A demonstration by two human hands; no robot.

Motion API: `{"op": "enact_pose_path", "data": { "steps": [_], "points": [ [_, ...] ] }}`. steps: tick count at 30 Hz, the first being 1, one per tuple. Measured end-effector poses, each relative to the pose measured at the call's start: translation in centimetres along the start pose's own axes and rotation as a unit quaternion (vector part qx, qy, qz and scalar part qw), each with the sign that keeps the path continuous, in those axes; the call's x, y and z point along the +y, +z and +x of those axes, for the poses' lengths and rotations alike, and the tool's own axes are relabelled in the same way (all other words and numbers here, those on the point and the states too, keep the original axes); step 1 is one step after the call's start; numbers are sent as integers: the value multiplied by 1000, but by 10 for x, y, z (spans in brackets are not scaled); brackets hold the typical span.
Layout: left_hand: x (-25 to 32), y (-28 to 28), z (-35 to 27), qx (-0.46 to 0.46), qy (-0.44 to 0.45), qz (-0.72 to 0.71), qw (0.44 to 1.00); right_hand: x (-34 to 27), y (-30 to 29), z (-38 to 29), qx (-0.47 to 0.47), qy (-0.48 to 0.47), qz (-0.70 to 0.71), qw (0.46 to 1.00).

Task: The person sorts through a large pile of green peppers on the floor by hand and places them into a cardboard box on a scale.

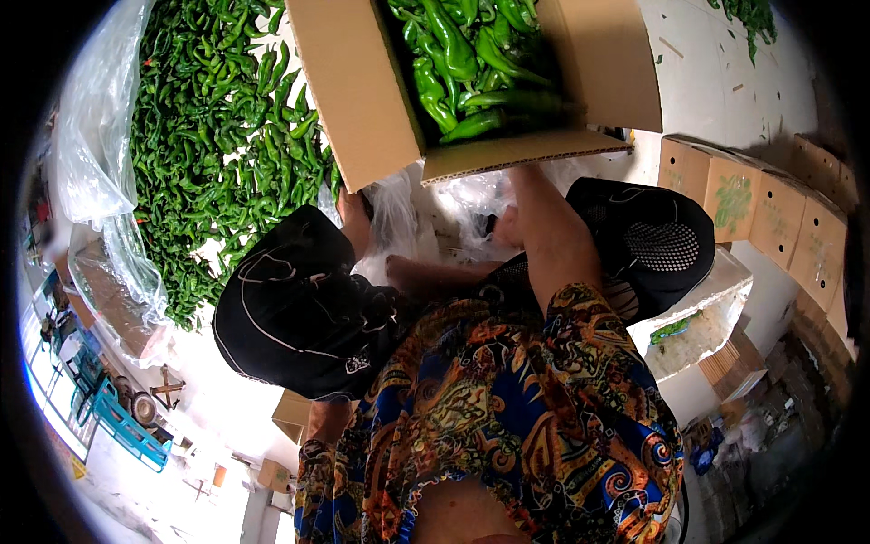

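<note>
Directly before me is a cardboard carton (370, 95) with its flaps folded outward. Green peppers (469, 61), long and glossy, fill its inside. My right forearm reaches forward to the near flap (516, 155), which hides my right hand; whether it grips anything is not visible. My left hand is out of view too; only a short piece of the left arm shows by the sleeve, beside my left knee. Crumpled clear plastic film (397, 217) lies between my bare lower legs, below the carton.
A wide heap of green peppers (211, 115) spreads over the floor at left, edged by clear plastic sheeting (95, 156). Cartons with round holes (775, 211) line the right. A white foam box (707, 350) sits behind my right knee. A teal wheeled cart (126, 421) stands far left.
</note>
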State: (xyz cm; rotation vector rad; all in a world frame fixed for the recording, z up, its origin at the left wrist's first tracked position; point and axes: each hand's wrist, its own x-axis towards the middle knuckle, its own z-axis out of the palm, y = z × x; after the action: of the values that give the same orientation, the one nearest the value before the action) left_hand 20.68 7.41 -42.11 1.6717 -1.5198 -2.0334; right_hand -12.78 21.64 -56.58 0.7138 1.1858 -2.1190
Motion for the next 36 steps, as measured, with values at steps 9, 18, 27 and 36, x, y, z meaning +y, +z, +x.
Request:
{"op": "enact_pose_path", "data": {
  "steps": [9,18,27,36],
  "points": [
    [-1,12,10,-24,21,5,999,-11,12,-37,121,-66,-41,990],
    [0,11,15,-37,62,11,997,-100,100,-201,68,-75,-93,991],
    [-78,-30,-36,-13,40,45,998,-222,205,-406,-223,-303,-406,833],
    [-203,-137,-170,179,-4,37,983,-145,236,-394,-394,-327,-470,720]
  ]
}}
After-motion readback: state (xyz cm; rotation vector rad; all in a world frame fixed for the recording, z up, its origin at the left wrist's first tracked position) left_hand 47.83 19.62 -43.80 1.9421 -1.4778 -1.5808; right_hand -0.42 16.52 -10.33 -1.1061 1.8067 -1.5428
